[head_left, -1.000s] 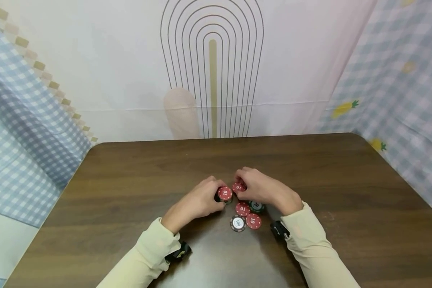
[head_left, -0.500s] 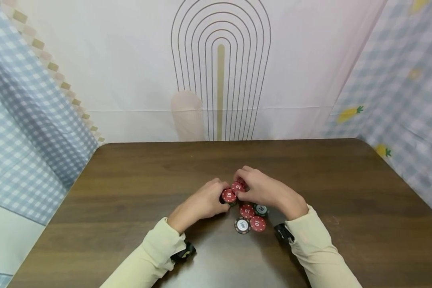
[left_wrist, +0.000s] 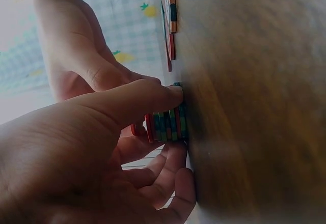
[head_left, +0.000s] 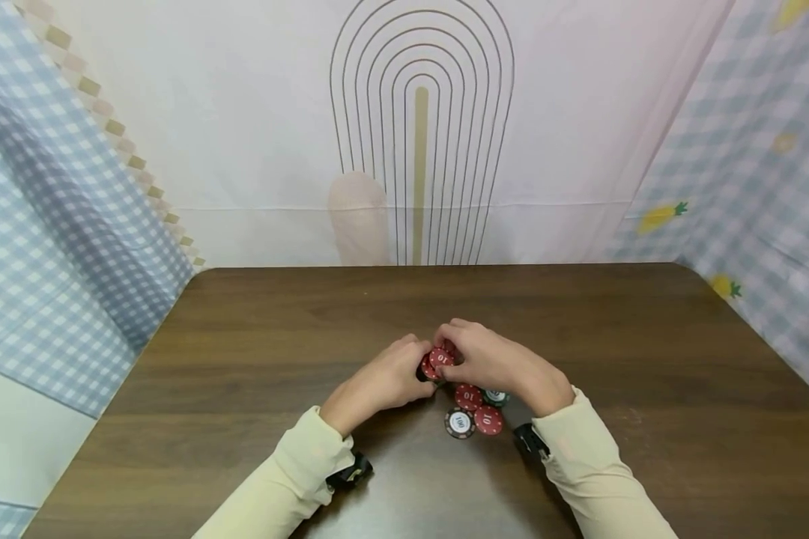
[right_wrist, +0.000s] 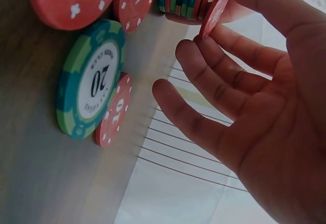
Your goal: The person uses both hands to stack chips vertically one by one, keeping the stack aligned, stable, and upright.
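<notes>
Near the table's middle, my left hand (head_left: 383, 378) grips a stack of poker chips (left_wrist: 170, 124) between thumb and fingers. Green-edged chips form most of it, with a red one on top. My right hand (head_left: 499, 363) pinches a red 10 poker chip (right_wrist: 215, 15), held tilted right against the stack's top. Two more red 10 chips (head_left: 468, 397) lie flat in front of the right hand. Beside them are a black-edged 100 chip (head_left: 460, 424) and a green 20 chip (right_wrist: 91, 81). Another red chip (right_wrist: 118, 114) shows behind the green one in the right wrist view, hidden from the head view.
The brown wooden table (head_left: 297, 322) spreads out around both hands. A white cloth with curved lines (head_left: 256, 150) hangs behind its far edge. Blue checked cloths (head_left: 61, 299) hang at both sides.
My right hand has moved left with the red chip, from beside the stack to over its top. The left hand keeps holding the stack. The head view has shifted slightly.
</notes>
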`<state>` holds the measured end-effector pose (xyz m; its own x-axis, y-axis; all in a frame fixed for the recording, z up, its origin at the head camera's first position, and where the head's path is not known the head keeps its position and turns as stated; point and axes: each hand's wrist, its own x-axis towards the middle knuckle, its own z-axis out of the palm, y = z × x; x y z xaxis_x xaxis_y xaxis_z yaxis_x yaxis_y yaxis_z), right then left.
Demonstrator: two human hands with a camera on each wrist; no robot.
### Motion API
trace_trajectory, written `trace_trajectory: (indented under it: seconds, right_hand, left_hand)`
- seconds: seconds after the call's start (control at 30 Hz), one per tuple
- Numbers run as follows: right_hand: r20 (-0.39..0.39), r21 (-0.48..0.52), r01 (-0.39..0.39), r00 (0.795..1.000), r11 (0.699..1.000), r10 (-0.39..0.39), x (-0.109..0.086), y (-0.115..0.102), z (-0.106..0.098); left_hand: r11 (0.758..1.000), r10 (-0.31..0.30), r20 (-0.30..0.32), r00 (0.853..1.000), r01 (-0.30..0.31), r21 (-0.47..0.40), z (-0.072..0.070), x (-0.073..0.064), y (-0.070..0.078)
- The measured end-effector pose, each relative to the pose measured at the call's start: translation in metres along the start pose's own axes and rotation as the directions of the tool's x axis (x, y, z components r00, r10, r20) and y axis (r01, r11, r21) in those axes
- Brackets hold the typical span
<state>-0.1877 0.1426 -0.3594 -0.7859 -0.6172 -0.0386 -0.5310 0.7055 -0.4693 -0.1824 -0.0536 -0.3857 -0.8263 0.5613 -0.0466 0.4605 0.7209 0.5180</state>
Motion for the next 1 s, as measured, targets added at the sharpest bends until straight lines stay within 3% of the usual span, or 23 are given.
trace_trajectory:
  seconds: [0.43,1.0]
  right_hand:
    - [-0.009,0.030,-0.002,1.000,1.000,0.002,0.001,0.001,0.004]
    - [-0.042,0.006,0.016,0.999,1.000,-0.016,0.003,-0.003,0.012]
  left_hand:
    - [0.997,-0.069,0.008,0.998,0.070,-0.016,0.002,0.002,0.002]
    - [0.997,-0.064,-0.013,0.998,0.063,-0.036,0.002,0.000,0.000]
